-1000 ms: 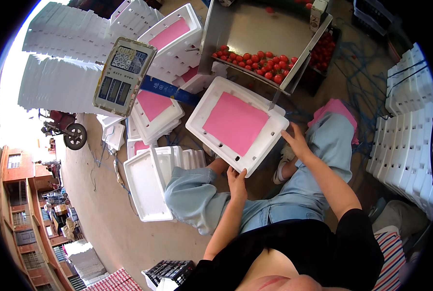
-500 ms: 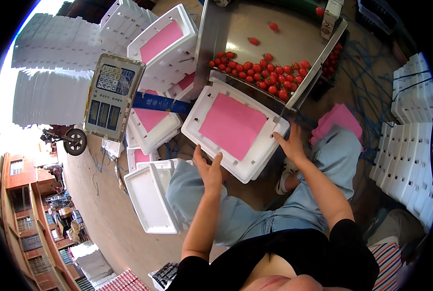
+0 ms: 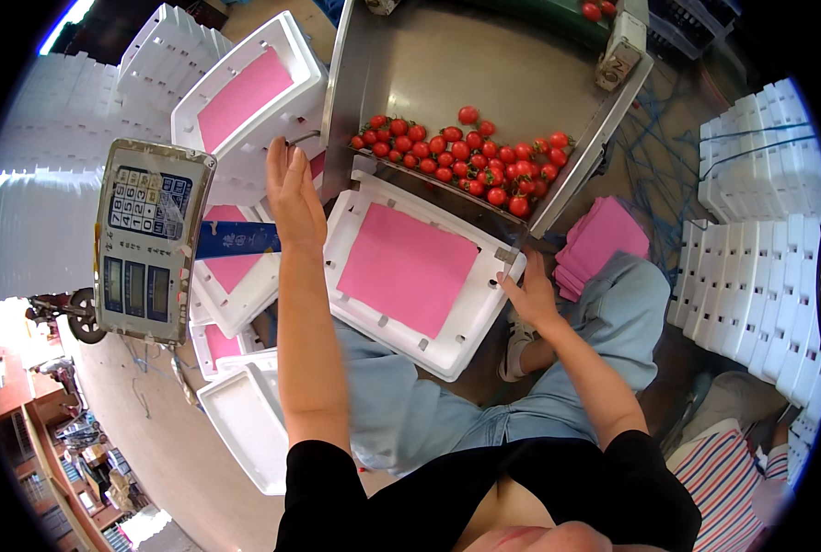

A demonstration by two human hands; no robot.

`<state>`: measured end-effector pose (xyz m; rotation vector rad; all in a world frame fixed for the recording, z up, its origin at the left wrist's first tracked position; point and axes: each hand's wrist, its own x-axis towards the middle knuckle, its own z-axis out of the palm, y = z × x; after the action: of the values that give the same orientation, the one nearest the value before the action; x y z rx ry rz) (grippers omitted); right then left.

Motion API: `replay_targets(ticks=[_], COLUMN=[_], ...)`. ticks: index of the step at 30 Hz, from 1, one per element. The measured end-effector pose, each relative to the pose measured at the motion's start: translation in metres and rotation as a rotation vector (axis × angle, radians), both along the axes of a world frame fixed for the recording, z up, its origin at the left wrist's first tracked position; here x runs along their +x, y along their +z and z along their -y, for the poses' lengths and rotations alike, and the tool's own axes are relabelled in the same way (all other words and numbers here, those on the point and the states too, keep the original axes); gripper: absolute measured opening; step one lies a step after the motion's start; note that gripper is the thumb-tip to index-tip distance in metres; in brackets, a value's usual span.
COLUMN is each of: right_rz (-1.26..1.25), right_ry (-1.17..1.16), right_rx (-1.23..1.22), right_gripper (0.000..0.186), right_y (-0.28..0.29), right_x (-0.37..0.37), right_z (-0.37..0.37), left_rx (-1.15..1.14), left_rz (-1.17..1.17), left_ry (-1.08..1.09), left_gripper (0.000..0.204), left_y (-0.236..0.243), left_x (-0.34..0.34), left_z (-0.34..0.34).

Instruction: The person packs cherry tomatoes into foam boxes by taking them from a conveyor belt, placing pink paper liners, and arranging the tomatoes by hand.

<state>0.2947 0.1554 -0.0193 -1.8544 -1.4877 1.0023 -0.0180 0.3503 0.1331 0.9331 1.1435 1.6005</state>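
Observation:
A white foam box with a pink sheet lying in it sits in front of my knees, below the lip of a metal chute. Red cherry tomatoes are gathered along the chute's lower end. My left hand is raised at the chute's left side, fingers stretched out, close to a thin metal handle; whether it touches the handle I cannot tell. At the box's right corner rests my right hand, thumb on the rim and fingers extended beside the chute's lip.
A scale display on a blue post stands at the left. Behind it are foam boxes with pink sheets. Folded pink sheets lie by my right knee. Stacked white boxes stand at the right, near a person in a striped garment.
My left hand has left the box's near-left side and risen toward the handle. My right hand stays at the box's right corner. The tomatoes higher on the chute have rolled down; the view has shifted.

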Motion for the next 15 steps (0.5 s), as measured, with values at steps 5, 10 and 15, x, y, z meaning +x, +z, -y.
replay_targets(ticks=[5,10,15], right_rz=[0.032,-0.004,0.057], right_ry=[0.015,0.063,0.088], right_rx=[0.03,-0.055,-0.076], right_gripper=[0.069,0.068,0.072], right_y=[-0.005,-0.003,0.015], right_x=[-0.005,0.001,0.004], right_z=[-0.003,-0.007,-0.009], left_rx=[-0.029,0.006,0.012], left_rz=[-0.262,-0.727,-1.094], left_ry=[0.073,0.225,0.307], left_gripper=[0.043,0.029,0.018], left_y=[-0.006,-0.004,-0.001], left_x=[-0.025,-0.028,-0.041], left_z=[-0.022,-0.028,-0.022])
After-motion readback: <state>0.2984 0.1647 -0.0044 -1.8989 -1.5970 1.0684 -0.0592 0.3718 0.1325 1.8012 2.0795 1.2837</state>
